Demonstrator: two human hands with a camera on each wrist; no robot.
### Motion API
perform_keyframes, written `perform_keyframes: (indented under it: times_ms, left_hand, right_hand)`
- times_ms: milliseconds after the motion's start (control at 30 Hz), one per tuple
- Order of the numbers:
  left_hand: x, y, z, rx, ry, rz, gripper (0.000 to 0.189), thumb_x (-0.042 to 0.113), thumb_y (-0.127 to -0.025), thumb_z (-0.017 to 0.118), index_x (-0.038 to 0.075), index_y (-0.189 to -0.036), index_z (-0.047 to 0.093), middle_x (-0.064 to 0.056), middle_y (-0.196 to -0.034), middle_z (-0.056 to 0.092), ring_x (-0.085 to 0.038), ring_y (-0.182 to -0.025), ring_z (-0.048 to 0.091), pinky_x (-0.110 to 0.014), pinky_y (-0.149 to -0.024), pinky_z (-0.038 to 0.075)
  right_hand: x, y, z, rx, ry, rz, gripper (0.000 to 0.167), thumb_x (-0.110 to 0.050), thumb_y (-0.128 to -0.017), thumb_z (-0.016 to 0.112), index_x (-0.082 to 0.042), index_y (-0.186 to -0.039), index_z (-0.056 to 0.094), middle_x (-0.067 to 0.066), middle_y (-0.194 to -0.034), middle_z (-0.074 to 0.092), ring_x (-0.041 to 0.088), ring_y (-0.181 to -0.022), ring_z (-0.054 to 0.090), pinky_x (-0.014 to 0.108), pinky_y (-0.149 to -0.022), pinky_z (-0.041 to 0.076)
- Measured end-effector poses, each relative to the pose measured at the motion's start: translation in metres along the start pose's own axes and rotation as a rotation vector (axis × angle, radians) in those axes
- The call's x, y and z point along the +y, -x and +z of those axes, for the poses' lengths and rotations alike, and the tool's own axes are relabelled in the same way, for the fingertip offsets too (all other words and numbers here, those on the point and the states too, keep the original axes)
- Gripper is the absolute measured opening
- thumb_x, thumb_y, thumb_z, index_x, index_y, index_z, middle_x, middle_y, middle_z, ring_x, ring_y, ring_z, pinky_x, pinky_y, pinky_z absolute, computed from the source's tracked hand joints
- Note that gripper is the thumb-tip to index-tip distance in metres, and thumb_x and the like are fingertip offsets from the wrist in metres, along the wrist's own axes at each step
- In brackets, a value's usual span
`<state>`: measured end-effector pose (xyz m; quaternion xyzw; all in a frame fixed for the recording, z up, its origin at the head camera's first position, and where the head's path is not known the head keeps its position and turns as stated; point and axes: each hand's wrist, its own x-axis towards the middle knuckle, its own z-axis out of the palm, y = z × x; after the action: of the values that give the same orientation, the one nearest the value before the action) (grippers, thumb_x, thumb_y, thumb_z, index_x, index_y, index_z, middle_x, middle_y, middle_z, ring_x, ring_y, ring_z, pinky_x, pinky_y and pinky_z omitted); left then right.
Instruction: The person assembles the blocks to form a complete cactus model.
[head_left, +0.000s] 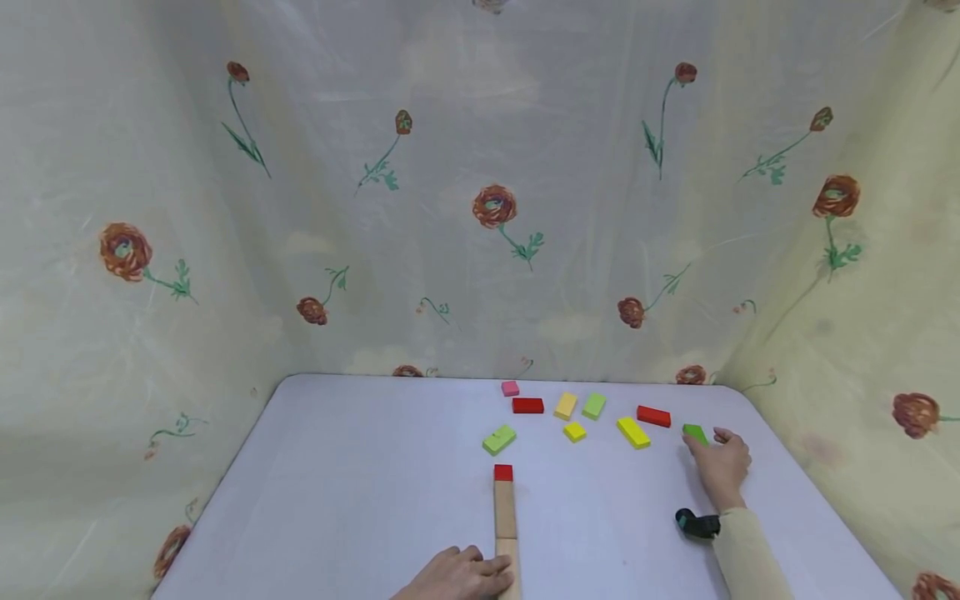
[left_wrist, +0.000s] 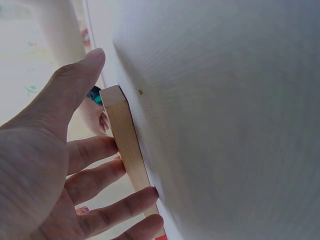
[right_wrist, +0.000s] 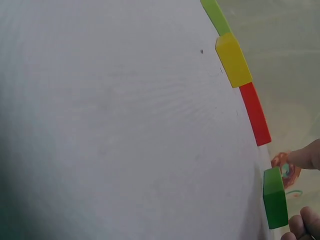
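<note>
While the left hand (head_left: 463, 576) (unclenched) touches wood (left_wrist: 125, 130), the right grip (head_left: 721, 467) gapes around a green block (right_wrist: 275, 200).

On the surface (head_left: 337, 500), a row of wooden blocks (head_left: 505, 510) is touched by the left hand (head_left: 467, 573); a green block (head_left: 696, 432) is partly covered by the right hand (head_left: 723, 468)

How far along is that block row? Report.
Apparently done: two wooden blocks and a red block line up. In hand: left grip touches the nearer wooden block; right grip is at the green block. Likely remaining: the other coloured blocks, lying loose farther back.
</note>
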<state>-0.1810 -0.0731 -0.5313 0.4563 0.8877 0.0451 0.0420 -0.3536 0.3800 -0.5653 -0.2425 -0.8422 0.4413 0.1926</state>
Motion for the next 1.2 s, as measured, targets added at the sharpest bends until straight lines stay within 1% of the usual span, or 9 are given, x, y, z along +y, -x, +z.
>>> perform_keyframes:
  times_ms: [167,400,533,633,733,867,933,1067,1200]
  left_hand:
    - [0.000,0.000,0.000,0.002,0.017,0.000,0.049,0.056,-0.094,0.049,0.027,-0.133,0.059,0.008,-0.133,0.060,-0.003,-0.088,0.059,-0.017,-0.068,0.047]
    - [0.000,0.000,0.000,-0.010,0.024,0.001,0.049,0.056,-0.094,0.050,0.027,-0.133,0.059,0.008,-0.133,0.060,-0.003,-0.087,0.057,-0.017,-0.068,0.047]
    - [0.000,0.000,0.000,-0.005,0.004,0.004,0.050,0.057,-0.094,0.049,0.028,-0.133,0.059,0.009,-0.133,0.060,-0.003,-0.088,0.058,-0.017,-0.068,0.047]
    - [0.000,0.000,-0.002,-0.010,-0.008,0.003,0.051,0.058,-0.093,0.048,0.028,-0.133,0.058,0.009,-0.133,0.060,-0.004,-0.089,0.059,-0.018,-0.069,0.048]
    - [0.000,0.000,-0.002,-0.015,-0.008,0.002,0.052,0.059,-0.093,0.049,0.028,-0.134,0.058,0.009,-0.134,0.060,-0.004,-0.089,0.059,-0.019,-0.070,0.049]
    - [0.000,0.000,-0.001,-0.005,-0.007,0.007,0.052,0.059,-0.092,0.050,0.028,-0.133,0.059,0.008,-0.133,0.060,-0.004,-0.090,0.060,-0.018,-0.069,0.048]
    - [0.000,0.001,-0.001,0.000,-0.005,0.010,0.052,0.059,-0.093,0.050,0.028,-0.133,0.059,0.008,-0.133,0.060,-0.004,-0.090,0.060,-0.018,-0.069,0.049]
    - [-0.001,0.001,0.000,0.017,0.000,0.016,0.051,0.059,-0.093,0.049,0.027,-0.132,0.060,0.007,-0.133,0.061,-0.005,-0.092,0.061,-0.019,-0.070,0.049]
    - [0.000,0.001,0.001,0.041,-0.016,0.028,0.050,0.058,-0.093,0.050,0.027,-0.130,0.062,0.007,-0.131,0.062,-0.006,-0.092,0.062,-0.019,-0.069,0.049]
  right_hand:
    - [0.006,-0.005,-0.001,-0.024,0.054,-0.012,0.064,-0.032,-0.088,0.064,0.011,-0.132,0.046,0.030,-0.126,0.049,0.047,-0.117,0.040,0.057,-0.096,0.027]
    - [0.006,-0.007,-0.005,-0.116,0.070,0.017,0.053,-0.023,-0.091,0.059,0.009,-0.132,0.046,0.031,-0.128,0.050,0.045,-0.118,0.043,0.056,-0.099,0.026]
    - [0.005,-0.007,-0.007,-0.132,0.108,0.007,0.050,-0.023,-0.091,0.059,0.009,-0.128,0.048,0.031,-0.123,0.053,0.044,-0.111,0.048,0.054,-0.094,0.031]
    - [0.003,-0.006,-0.009,-0.157,0.138,0.021,0.052,-0.026,-0.091,0.059,0.010,-0.126,0.049,0.030,-0.120,0.054,0.042,-0.106,0.050,0.052,-0.089,0.036]
    - [0.000,-0.004,-0.012,-0.209,0.167,0.044,0.055,-0.030,-0.090,0.059,0.010,-0.127,0.048,0.029,-0.118,0.054,0.039,-0.102,0.050,0.048,-0.083,0.042]
    - [-0.003,0.000,-0.018,-0.287,0.198,0.029,0.058,-0.033,-0.090,0.060,0.010,-0.127,0.049,0.030,-0.117,0.055,0.036,-0.098,0.052,0.040,-0.075,0.044]
    - [-0.004,0.001,-0.021,-0.329,0.204,0.015,0.059,-0.034,-0.090,0.061,0.011,-0.127,0.050,0.030,-0.117,0.056,0.035,-0.098,0.053,0.039,-0.075,0.044]
    - [-0.006,0.004,-0.024,-0.419,0.202,0.012,0.059,-0.034,-0.090,0.062,0.010,-0.128,0.050,0.028,-0.117,0.055,0.032,-0.097,0.052,0.035,-0.074,0.044]
    - [-0.006,0.005,-0.023,-0.473,0.210,-0.011,0.058,-0.032,-0.089,0.064,0.008,-0.129,0.050,0.026,-0.116,0.054,0.031,-0.096,0.051,0.031,-0.073,0.043]
